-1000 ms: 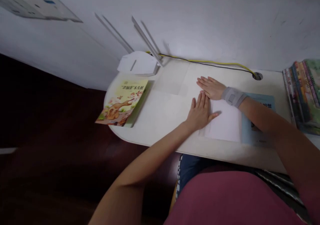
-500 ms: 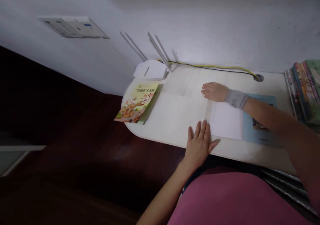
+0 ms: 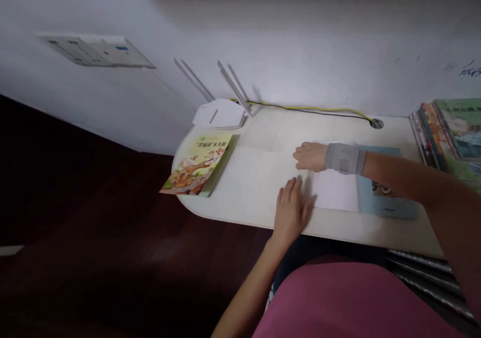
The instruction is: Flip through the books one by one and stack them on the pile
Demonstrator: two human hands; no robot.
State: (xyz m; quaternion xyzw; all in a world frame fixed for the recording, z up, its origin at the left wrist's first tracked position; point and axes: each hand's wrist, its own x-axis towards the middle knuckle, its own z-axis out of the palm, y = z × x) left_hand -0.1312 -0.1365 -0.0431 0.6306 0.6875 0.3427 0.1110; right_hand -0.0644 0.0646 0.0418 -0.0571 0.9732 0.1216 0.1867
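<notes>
Head view, looking down on a pale desk [image 3: 248, 197] set against a white wall. Left hand [image 3: 289, 212] lying flat near the front edge of the desk, palm down, fingers [image 3: 291, 190] straight and close together, thumb spread toward the right, holding nothing; fingertips resting on the desk just beside the left edge of a white sheet of paper [image 3: 336, 192], with contact between thumb and sheet too blurred to tell. Right hand [image 3: 310, 156] at the far left corner of that sheet, fingers curled under into a loose fist, knuckles toward the left, pressing down on the paper's edge; impossible to tell whether anything is pinched inside the curl. Grey wrist strap [image 3: 344, 158] wrapped around the right wrist. White sheet lying flat in the middle of the desk, overlapping a light blue book [image 3: 387, 197] to its right. Yellow-green picture book [image 3: 197, 165] well apart at the left end of the desk, one corner hanging over the rim. White router [image 3: 219, 114] with raised antennas behind it by the wall, yellow cable [image 3: 319, 109] running along the back to a hole in the desk. Stack of colourful books [image 3: 445, 132] at the far right.
</notes>
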